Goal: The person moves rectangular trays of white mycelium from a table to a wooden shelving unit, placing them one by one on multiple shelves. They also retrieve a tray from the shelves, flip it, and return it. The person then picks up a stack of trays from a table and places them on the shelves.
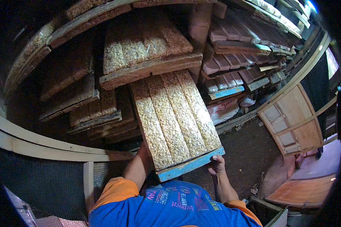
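Observation:
Out in front of me is a tray of tempeh (180, 117), several long pale slabs of pressed soybeans under clear film, side by side on a board. The board's near end is a worn blue wooden strip (191, 164). My right hand (217, 165) is closed on the right corner of this strip, thumb on top. My left hand (144, 150) is at the tray's left side; its fingers are hidden behind and under the tray. The tray's far end lies beneath another loaded board (151, 70) on the rack.
More boards of slabs are stacked on the rack at left (70, 96) and at right (242, 47). An upright post (200, 28) stands between them. A pale curved rail (57, 142) crosses at left above dark mesh (38, 172). A wooden panel (291, 119) is at right.

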Demonstrator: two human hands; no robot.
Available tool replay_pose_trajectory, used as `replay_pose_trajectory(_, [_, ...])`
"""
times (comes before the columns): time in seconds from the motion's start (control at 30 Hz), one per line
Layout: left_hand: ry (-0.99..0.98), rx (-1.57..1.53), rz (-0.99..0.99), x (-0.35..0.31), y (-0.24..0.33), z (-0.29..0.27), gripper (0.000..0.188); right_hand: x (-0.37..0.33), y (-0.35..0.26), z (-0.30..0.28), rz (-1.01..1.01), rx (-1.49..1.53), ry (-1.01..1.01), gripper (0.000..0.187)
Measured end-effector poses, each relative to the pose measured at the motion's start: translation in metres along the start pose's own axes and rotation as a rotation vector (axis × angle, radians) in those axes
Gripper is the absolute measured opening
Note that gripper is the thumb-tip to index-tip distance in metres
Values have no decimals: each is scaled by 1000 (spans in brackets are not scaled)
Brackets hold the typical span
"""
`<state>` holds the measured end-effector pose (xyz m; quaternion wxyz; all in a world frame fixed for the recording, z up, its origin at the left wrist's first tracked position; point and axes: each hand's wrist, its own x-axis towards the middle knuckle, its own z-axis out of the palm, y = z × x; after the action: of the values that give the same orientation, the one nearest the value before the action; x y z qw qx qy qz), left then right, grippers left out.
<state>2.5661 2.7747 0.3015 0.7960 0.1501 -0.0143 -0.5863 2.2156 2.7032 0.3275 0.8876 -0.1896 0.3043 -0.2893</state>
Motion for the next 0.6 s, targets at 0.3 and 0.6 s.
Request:
replay_pose_trajectory(0.3, [-75, -64, 7, -53, -40, 31, 65, -40, -30, -5, -83, -2, 10, 32])
replay_pose_trajectory(0.6, [-313, -237, -41, -104, -101, 67, 67, -96, -72, -49, -123, -41, -89, 71])
